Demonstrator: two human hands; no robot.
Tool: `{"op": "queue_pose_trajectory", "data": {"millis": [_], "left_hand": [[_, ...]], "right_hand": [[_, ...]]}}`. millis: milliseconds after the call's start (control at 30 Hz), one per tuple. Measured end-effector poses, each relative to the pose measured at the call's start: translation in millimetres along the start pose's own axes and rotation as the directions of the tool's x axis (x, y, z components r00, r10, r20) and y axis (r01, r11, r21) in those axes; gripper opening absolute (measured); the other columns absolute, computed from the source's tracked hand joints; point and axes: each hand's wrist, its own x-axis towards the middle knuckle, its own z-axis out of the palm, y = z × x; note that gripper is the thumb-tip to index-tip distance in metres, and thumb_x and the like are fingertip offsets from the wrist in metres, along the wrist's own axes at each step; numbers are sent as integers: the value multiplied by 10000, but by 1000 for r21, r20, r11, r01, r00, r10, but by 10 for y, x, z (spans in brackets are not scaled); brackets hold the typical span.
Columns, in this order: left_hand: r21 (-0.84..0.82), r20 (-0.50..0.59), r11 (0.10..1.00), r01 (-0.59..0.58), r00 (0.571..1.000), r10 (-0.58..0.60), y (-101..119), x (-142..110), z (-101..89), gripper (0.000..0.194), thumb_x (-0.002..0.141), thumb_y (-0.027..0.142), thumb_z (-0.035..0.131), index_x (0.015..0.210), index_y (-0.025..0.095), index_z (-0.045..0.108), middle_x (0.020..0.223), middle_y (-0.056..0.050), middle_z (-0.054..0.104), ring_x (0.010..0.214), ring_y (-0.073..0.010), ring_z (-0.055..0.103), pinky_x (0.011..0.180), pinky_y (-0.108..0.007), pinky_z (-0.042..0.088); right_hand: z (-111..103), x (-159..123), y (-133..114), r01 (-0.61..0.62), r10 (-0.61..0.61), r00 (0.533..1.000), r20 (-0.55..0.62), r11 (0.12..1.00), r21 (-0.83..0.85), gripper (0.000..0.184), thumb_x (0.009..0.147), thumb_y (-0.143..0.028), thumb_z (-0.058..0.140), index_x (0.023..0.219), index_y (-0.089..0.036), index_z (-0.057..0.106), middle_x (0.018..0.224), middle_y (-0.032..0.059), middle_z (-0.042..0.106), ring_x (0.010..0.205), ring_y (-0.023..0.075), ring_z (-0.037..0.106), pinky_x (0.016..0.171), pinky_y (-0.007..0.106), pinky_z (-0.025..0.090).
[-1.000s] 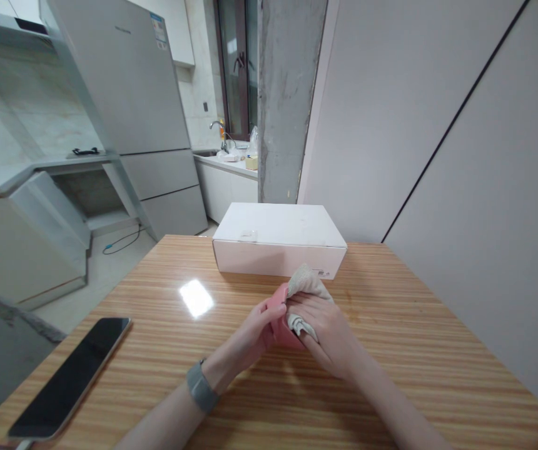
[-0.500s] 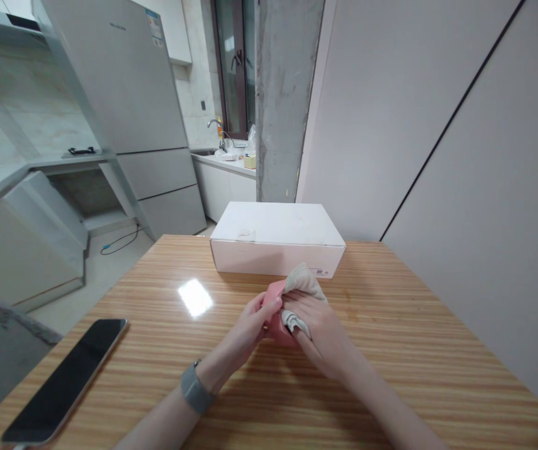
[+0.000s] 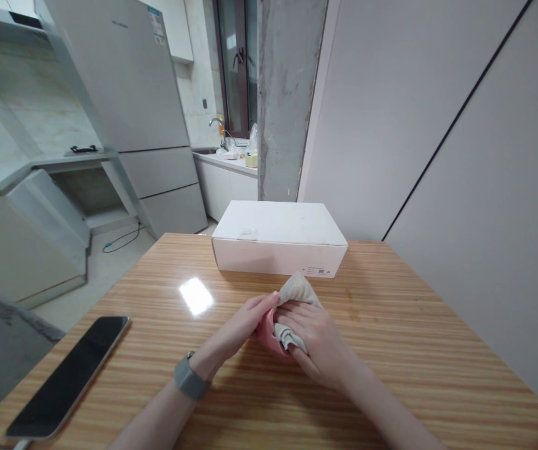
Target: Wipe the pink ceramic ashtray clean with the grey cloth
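Observation:
My left hand [image 3: 253, 314] grips a small pink container [image 3: 268, 336] by its left side, thumb along the rim. Its exact kind is hard to make out because both hands cover much of it. A light grey cloth [image 3: 297, 289] is bunched under the fingers of my right hand [image 3: 316, 334], which presses it into the pink container's opening. One end of the cloth sticks up beyond the fingers, and a fold of it shows below them. The container is held low over the wooden table [image 3: 391, 350]; whether it touches the surface is hidden.
A closed white box [image 3: 278, 250] lies across the table just beyond my hands. At the left edge rests a dark-screened phone [image 3: 69, 375] with a white cable plugged in. A fridge [image 3: 119, 94], a sink counter and a concrete pillar [image 3: 288, 100] stand behind; a pale wall runs along the right.
The pink container has been tilted and drawn slightly down and left, its opening turned more toward me. My left hand's grip has shifted up along the rim, and the cloth has moved with my right hand.

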Motion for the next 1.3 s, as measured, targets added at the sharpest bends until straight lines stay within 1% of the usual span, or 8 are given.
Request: {"op": "queue_pose_trajectory", "data": {"millis": [233, 367, 467, 600, 733, 900, 1067, 1300], "left_hand": [[-107, -56, 993, 41, 997, -48, -82, 2, 75, 426, 731, 547, 693, 816, 159, 539, 660, 38, 521, 556, -81, 467, 507, -204, 352], [-277, -3, 961, -6, 1000, 5, -169, 9, 125, 410, 732, 478, 729, 926, 147, 585, 774, -3, 596, 614, -93, 540, 550, -206, 416], [-359, 90, 932, 57, 996, -26, -209, 29, 95, 410, 794, 484, 660, 1035, 153, 631, 909, -49, 661, 733, -124, 602, 627, -216, 464], [-257, 157, 948, 188, 976, -151, -194, 49, 13, 543, 837, 597, 528, 1117, 147, 651, 940, -91, 693, 731, -165, 625, 579, -244, 478], [-168, 106, 980, 106, 990, -89, -132, 22, 13, 475, 812, 503, 624, 1107, 131, 654, 909, -88, 688, 730, -180, 621, 559, -254, 482], [-194, 75, 980, 49, 997, -35, -114, -18, 117, 513, 748, 453, 716, 1126, 117, 632, 917, -100, 680, 699, -156, 611, 576, -247, 474], [-339, 82, 941, -18, 995, 49, -162, -24, 182, 532, 719, 355, 763, 1197, 188, 600, 1106, -96, 657, 969, -202, 618, 757, -264, 479], [-261, 98, 953, 153, 986, -131, -178, 29, 28, 539, 830, 606, 531, 1112, 167, 663, 950, -80, 698, 741, -159, 622, 580, -232, 450]], "right_hand": [[-60, 50, -25, -48, 53, 991, -126, 998, 39, 312, 916, -223, 348, 1104, -180, 594, 1156, 130, 669, 1112, 269, 587, 1016, 452, 424], [-96, 41, 10, -83, 78, 984, -162, 996, -26, 295, 908, -198, 374, 1090, -170, 604, 1142, 133, 683, 1120, 269, 593, 1021, 458, 426], [-120, 14, 53, -58, 53, 991, -122, 998, -40, 294, 905, -218, 383, 1077, -149, 611, 1151, 147, 685, 1110, 273, 603, 1026, 458, 428], [-136, -17, 71, -15, 16, 999, -40, 1000, 16, 289, 926, -256, 355, 1030, -171, 610, 1109, 131, 696, 1075, 263, 613, 1008, 446, 446], [-127, -13, 58, 10, -10, 1000, -3, 998, 56, 292, 933, -279, 342, 1022, -185, 603, 1086, 121, 697, 1068, 261, 610, 1013, 448, 440], [-121, 21, 72, -68, 68, 994, -90, 998, 2, 323, 953, -252, 323, 1088, -166, 603, 1152, 134, 680, 1121, 253, 592, 1030, 444, 425], [-146, 16, 103, -111, 107, 988, -114, 993, -28, 338, 964, -253, 316, 1111, -149, 602, 1156, 147, 676, 1137, 257, 587, 1030, 457, 427], [-160, -20, 87, 50, -49, 998, -38, 999, 10, 336, 929, -304, 356, 1102, -155, 602, 1139, 147, 687, 1115, 276, 604, 1042, 471, 422]]}}
